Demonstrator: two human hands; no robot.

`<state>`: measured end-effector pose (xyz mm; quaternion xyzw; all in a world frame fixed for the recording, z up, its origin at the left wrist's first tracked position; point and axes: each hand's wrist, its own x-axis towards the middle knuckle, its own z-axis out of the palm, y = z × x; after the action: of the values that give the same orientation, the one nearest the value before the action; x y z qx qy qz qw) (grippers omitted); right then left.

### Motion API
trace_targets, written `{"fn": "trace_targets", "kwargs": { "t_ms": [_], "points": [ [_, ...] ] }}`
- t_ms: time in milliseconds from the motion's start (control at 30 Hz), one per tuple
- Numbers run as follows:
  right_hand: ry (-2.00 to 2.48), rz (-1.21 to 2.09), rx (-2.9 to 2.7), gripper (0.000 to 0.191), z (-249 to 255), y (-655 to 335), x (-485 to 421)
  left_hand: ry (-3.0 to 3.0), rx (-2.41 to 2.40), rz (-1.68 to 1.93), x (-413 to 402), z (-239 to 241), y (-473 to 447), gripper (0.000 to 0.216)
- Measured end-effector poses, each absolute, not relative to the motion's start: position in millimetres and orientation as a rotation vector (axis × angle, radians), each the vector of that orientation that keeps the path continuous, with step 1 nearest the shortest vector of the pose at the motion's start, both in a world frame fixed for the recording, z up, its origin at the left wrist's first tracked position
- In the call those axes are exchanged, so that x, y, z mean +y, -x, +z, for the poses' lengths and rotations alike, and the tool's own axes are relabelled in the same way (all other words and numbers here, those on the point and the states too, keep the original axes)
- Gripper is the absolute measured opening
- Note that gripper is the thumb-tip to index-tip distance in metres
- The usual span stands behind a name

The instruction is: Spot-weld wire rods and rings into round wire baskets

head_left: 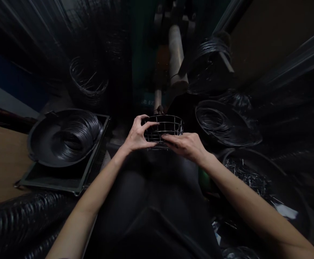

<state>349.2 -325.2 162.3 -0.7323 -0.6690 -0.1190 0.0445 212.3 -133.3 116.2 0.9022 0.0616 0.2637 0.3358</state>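
Observation:
A round wire basket (pixel 170 123) of thin metal rods is held in front of the machine, above my lap. My left hand (pixel 139 135) grips its left side, with the thumb low and the fingers over the upper rim. Against its lower right side presses my right hand (pixel 185 144), fingers pointing left and pinched near the wires. Whether those fingertips also hold a small piece of wire cannot be made out. Just behind the basket is the machine's lower electrode arm (pixel 158 100), partly hidden by it.
A thick metal cylinder (pixel 176 54) of the machine juts out above. On the left, a dark pan (pixel 42 144) with a stack of wire rings (pixel 78 133) rests on a crate (pixel 51 183). To the right are a pan of wire rings (pixel 213 120) and a tub of short wire pieces (pixel 247 176).

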Motion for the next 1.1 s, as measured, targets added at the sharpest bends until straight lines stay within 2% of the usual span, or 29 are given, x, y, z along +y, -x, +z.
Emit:
{"fn": "trace_targets", "kwargs": {
  "t_ms": [667, 800, 967, 1100],
  "points": [
    [2.357, -0.335, -1.97, 0.03, 176, -369, -302, -2.292, 0.183, 0.666, -111, 125, -232, 0.071],
    [2.284, -0.345, -1.831, 0.031, 172, -363, -309, -2.275, 0.203, 0.684, -111, 128, -233, 0.073],
    [2.274, -0.431, -1.497, 0.021, 159, -364, -313, -2.25, 0.248, 0.656, -102, 130, -242, 0.072],
    [2.25, -0.338, -1.384, 0.018, 156, -374, -302, -2.235, 0.254, 0.666, -89, 130, -252, 0.072]
  ]
}}
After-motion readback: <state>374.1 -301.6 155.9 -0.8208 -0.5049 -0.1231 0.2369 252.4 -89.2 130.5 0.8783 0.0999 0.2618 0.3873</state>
